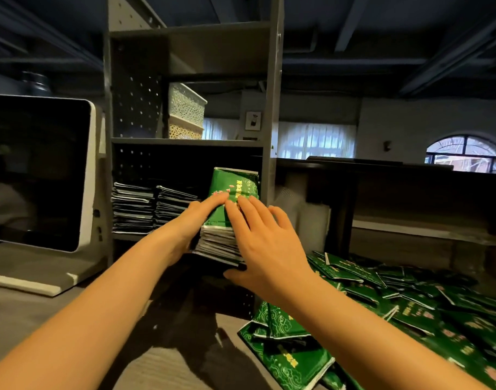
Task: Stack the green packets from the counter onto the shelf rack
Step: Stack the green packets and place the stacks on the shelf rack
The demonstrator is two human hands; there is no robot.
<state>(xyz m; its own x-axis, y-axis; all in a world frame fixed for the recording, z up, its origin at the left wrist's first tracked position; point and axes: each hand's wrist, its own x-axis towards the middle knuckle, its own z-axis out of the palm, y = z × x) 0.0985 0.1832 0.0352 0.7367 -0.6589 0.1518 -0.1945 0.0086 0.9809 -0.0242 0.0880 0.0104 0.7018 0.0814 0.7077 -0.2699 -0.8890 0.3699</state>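
A thick stack of green packets (232, 190) is held between both hands at the mouth of the grey shelf rack (272, 170), at its lower shelf's right side. My left hand (190, 220) holds the stack's left side, fingers lying over the top packet. My right hand (258, 243) grips the right side, fingers on top and thumb under the bottom edge. Two finished packet stacks (134, 206) stand on the same shelf to the left. A loose heap of green packets (396, 305) lies on the counter at the lower right.
A touchscreen terminal (38, 173) stands on the counter at the left. Two lattice baskets (186, 111) sit on the rack's middle shelf. A dark raised counter ledge (382, 170) runs behind the heap at the right. The wooden counter (30, 313) stretches below my arms.
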